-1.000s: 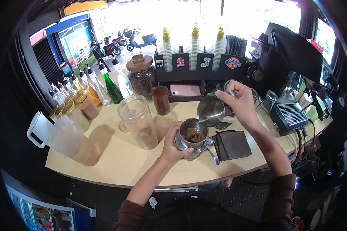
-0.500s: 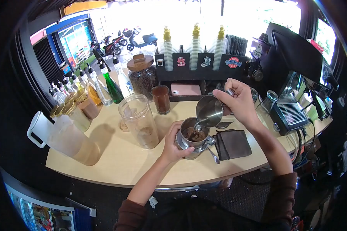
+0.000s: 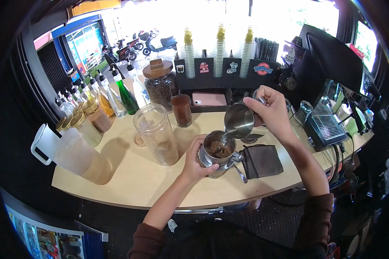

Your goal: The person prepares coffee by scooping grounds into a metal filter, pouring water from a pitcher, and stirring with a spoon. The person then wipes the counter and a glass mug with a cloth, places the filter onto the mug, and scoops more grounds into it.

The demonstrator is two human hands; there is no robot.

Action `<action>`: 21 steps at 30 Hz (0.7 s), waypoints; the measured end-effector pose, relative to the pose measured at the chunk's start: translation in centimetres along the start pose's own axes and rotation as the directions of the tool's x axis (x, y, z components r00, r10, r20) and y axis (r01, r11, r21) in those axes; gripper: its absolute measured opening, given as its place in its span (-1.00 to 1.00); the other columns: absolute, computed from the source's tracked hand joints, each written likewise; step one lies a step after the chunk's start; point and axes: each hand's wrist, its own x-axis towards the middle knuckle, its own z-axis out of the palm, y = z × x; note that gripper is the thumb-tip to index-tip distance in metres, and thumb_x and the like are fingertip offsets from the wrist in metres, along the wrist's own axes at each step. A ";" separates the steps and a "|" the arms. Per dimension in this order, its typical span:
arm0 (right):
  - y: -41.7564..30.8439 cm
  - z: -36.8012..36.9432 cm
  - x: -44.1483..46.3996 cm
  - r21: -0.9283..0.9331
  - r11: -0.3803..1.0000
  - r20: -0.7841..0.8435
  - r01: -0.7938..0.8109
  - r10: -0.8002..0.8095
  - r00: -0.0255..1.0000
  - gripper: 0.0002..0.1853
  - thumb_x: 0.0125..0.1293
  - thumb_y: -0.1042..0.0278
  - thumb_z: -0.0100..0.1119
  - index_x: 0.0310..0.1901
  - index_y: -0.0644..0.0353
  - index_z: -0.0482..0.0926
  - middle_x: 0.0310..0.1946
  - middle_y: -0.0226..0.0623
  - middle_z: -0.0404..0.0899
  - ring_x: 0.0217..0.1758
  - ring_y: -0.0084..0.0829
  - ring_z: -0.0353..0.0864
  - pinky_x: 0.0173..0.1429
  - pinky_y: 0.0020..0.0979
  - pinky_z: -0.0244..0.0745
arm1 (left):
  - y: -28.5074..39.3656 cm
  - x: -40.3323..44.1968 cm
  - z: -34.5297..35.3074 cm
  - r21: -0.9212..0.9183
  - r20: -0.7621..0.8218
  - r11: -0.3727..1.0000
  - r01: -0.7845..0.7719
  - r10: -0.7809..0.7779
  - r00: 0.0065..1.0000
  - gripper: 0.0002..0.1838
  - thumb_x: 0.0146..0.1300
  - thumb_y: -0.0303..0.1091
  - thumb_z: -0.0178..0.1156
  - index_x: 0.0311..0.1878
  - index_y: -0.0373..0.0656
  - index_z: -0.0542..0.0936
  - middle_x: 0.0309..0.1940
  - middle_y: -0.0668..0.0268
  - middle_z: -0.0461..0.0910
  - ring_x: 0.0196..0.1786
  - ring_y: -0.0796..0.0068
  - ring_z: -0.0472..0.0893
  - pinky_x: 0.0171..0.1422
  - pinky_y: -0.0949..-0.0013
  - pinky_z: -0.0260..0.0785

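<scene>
My right hand (image 3: 271, 111) grips a small metal pitcher (image 3: 240, 120) by its handle, tilted toward the left. From its lip a thin stream of water (image 3: 224, 137) falls into a metal drip coffee filter (image 3: 215, 161). Brown coffee grounds (image 3: 221, 150) show wet inside the filter. Fingers of my left hand (image 3: 194, 163) wrap round the filter's left side, thumb across its front. Beneath it, a glass (image 3: 219, 174) is mostly hidden. Right of the filter lie a spoon (image 3: 240, 175) and a folded dark cloth (image 3: 263, 161).
Left of my hands stand an open clear jar (image 3: 157, 138) and a plastic pitcher (image 3: 83, 159). Behind are a glass of brown drink (image 3: 182, 111), a coffee bean jar (image 3: 160, 88), syrup bottles (image 3: 125, 93), and a black cup holder (image 3: 218, 69). A drip tray (image 3: 325, 125) is at right.
The tilted pitcher has shifted slightly right, with water still pouring. The grounds look wetter and more evenly covered. My left hand stays on the filter.
</scene>
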 end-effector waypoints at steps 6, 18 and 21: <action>0.2 -0.4 0.3 -0.056 0.998 -0.020 -0.014 0.013 1.000 -0.62 0.19 0.43 0.30 -0.57 0.11 0.23 -0.65 -0.60 0.27 -0.58 -0.82 0.26 -0.55 -0.65 0.17 | -0.3 0.0 -0.1 -0.002 -0.006 1.000 -0.004 0.004 1.000 -0.25 -0.23 -0.07 0.44 0.04 -0.26 0.42 0.00 0.15 0.42 0.08 0.26 0.46 0.22 0.26 0.26; -0.1 -0.2 0.6 0.014 0.999 -0.012 -0.044 0.044 0.999 -0.64 0.19 0.43 0.29 -0.58 0.12 0.25 -0.66 -0.58 0.30 -0.59 -0.81 0.29 -0.56 -0.65 0.18 | 0.3 0.1 -0.1 0.032 -0.009 0.999 -0.015 0.015 1.000 -0.28 -0.25 -0.11 0.43 0.02 -0.25 0.43 0.00 0.15 0.42 0.09 0.24 0.45 0.23 0.24 0.24; 0.5 -0.2 0.9 -0.022 1.000 -0.025 -0.009 0.008 1.000 -0.65 0.19 0.43 0.29 -0.57 0.12 0.26 -0.66 -0.56 0.34 -0.60 -0.80 0.31 -0.56 -0.65 0.19 | 0.2 0.0 0.0 0.032 -0.004 0.999 -0.015 0.015 1.000 -0.27 -0.23 -0.09 0.43 0.03 -0.25 0.42 0.00 0.15 0.42 0.10 0.24 0.44 0.23 0.24 0.24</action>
